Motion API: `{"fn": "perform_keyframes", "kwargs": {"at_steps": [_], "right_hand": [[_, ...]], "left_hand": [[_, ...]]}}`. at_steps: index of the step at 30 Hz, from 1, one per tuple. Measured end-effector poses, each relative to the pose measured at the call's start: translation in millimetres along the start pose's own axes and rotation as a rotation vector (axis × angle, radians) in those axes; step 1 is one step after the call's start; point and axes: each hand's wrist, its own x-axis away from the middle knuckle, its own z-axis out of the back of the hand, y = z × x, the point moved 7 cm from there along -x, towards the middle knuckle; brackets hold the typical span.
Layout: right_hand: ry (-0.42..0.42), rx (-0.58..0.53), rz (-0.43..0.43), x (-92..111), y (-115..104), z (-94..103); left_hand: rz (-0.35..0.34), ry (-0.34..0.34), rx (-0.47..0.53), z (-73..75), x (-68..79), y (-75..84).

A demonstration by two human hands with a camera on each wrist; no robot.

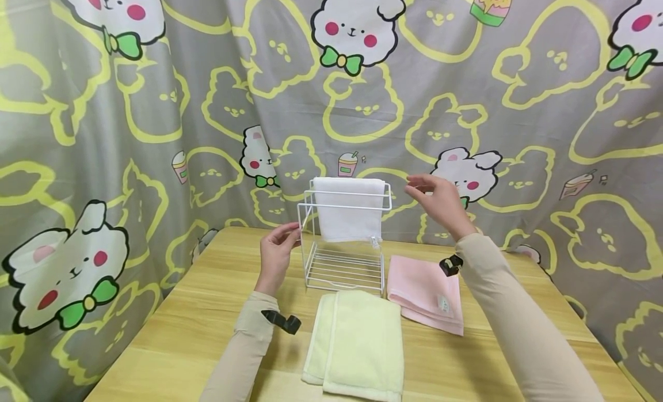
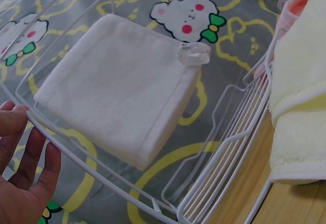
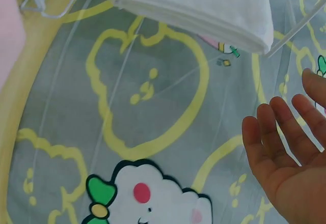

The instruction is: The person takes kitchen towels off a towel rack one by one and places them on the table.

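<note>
White wire rack (image 1: pixel 346 268) on a wooden table (image 1: pixel 181 310), taken as the clock's centre as I face it from the person's side. A folded white towel (image 1: pixel 348 223) hangs over an upper bar. At nine o'clock, the left hand (image 1: pixel 276 253) pinches the side frame between thumb and fingers. Toward two o'clock, the raised right hand (image 1: pixel 437 201) holds nothing, fingers relaxed, apart from the rack. Pink towel (image 1: pixel 422 281) at four o'clock; yellow towel (image 1: pixel 365 344) at six.

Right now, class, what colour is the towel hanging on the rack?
The towel is white, seen best in the left wrist view.
</note>
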Motion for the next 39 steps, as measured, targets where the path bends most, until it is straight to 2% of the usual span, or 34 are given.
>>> {"fn": "perform_keyframes", "kwargs": {"at_steps": [9,20,29,39], "right_hand": [[-0.020,0.005,0.077,-12.6,-25.4,-13.8],[-0.103,0.090,0.137,-24.6,-45.0,-41.4],[-0.124,0.151,0.152,-34.4,-50.0,-49.5],[-0.197,0.159,0.135,-44.6,-51.9,-59.2]], "left_hand": [[-0.011,-0.013,-0.001,-0.3,0.4,0.5],[-0.005,-0.007,0.015,-1.3,0.8,-0.9],[-0.008,-0.004,0.039,-3.8,-0.1,-0.5],[0.014,0.013,-0.002,0.3,-0.5,-0.8]]}}
